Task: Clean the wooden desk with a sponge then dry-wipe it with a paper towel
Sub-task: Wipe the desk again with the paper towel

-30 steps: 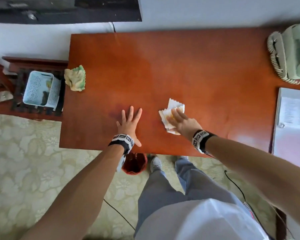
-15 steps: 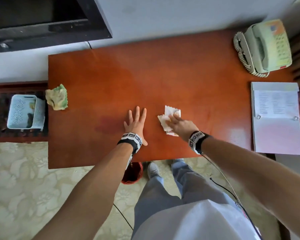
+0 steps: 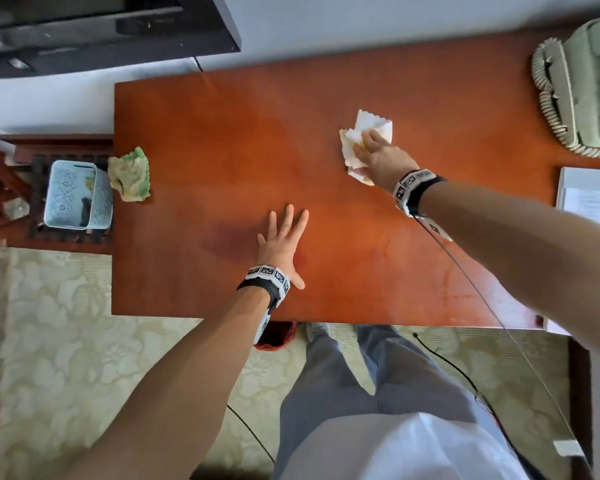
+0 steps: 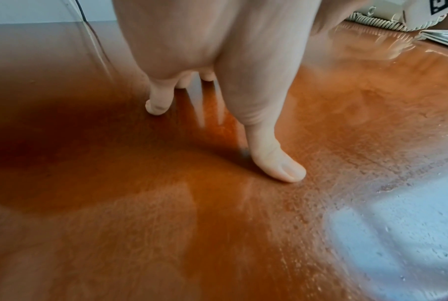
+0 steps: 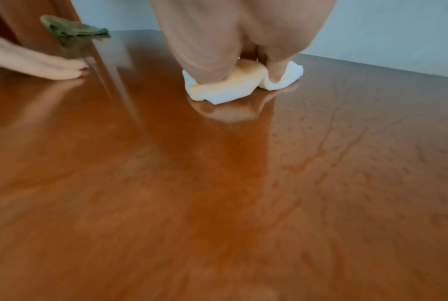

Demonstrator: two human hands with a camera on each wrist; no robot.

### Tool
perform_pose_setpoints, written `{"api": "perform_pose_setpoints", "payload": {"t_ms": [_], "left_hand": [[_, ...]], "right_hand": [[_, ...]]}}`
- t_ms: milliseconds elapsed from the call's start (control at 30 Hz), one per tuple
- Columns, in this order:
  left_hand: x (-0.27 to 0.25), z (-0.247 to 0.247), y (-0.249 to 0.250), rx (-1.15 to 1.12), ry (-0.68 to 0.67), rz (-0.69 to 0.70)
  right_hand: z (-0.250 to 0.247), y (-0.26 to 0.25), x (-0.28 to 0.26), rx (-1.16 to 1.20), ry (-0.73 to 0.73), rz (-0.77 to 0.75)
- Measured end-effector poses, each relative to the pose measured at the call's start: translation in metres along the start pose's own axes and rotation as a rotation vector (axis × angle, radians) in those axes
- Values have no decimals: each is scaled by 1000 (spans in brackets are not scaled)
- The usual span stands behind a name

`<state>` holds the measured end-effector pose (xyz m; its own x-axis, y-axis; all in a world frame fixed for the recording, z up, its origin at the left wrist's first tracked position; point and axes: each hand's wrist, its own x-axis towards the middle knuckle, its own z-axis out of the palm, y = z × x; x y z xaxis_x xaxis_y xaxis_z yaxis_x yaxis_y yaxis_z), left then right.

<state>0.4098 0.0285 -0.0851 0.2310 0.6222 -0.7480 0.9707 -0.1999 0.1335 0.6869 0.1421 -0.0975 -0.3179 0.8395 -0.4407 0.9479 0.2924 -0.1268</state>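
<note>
1. We see our right hand [image 3: 381,157] reaching out over the far right part of the wooden counter [image 3: 222,133], pressing a crumpled white paper towel [image 3: 374,124] flat against the surface. In the right wrist view the fingers [image 5: 277,69] bend down over the towel and bear on it.
2. Our left hand [image 3: 281,242] lies palm down near the front middle of the counter, fingers straight and spread, holding nothing.
3. The yellow-green sponge [image 3: 130,174] sits at the counter's left edge, well apart from both hands.
4. A pale green telephone [image 3: 582,91] stands at the far right corner; a sheet of paper [image 3: 589,199] lies nearer on that side.
5. A light blue basket [image 3: 73,195] rests on a low stand just beside the counter's left end.
6. Faint wet streaks show on the front right of the counter.
</note>
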Motion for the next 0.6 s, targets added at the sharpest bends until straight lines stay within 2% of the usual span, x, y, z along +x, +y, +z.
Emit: {"api": "perform_pose_setpoints", "payload": {"t_ms": [133, 267, 400, 467, 500, 600], "left_hand": [[-1, -1, 0, 8, 8, 0], [-4, -2, 1, 32, 11, 7], [-12, -4, 9, 71, 31, -8], [-17, -2, 17, 100, 44, 4], [-19, -1, 23, 107, 50, 29], [-24, 5, 45, 82, 51, 97]], "right_hand": [[35, -13, -37, -115, -29, -48], [74, -41, -104, -248, -78, -126], [126, -74, -187, -203, -133, -178], [142, -87, -222, -147, -84, -196], [145, -92, -233, -135, -51, -217], [146, -92, -244, -115, -130, -331]]}}
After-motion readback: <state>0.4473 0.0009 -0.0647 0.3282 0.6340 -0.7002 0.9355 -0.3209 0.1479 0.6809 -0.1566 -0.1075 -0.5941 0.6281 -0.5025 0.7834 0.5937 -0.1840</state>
